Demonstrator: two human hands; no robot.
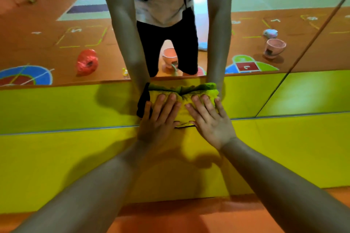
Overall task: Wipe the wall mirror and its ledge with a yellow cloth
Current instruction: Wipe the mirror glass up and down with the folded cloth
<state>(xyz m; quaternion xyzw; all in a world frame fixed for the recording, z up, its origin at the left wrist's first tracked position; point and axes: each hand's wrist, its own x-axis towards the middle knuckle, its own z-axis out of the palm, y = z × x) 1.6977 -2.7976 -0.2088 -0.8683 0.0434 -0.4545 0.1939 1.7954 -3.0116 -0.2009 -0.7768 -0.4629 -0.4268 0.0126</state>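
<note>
Left hand point(161, 117) and right hand point(210, 119) lie flat side by side, fingers straight, pressing a yellow cloth point(182, 109) against the wall mirror point(56, 43) just above its ledge point(75, 157). This probably spreads the wiping pressure evenly. Neither hand grips the cloth.

Bright yellow wall panel point(56, 166) above orange floor point(170, 219).

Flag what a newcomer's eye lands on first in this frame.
Centre frame, the left hand and right hand press a yellow cloth flat against the bottom of the wall mirror, just above the yellow panel. In the mirror, the person's reflected arms meet the cloth from above, with a red bag at left and a pink cup at right.
</note>
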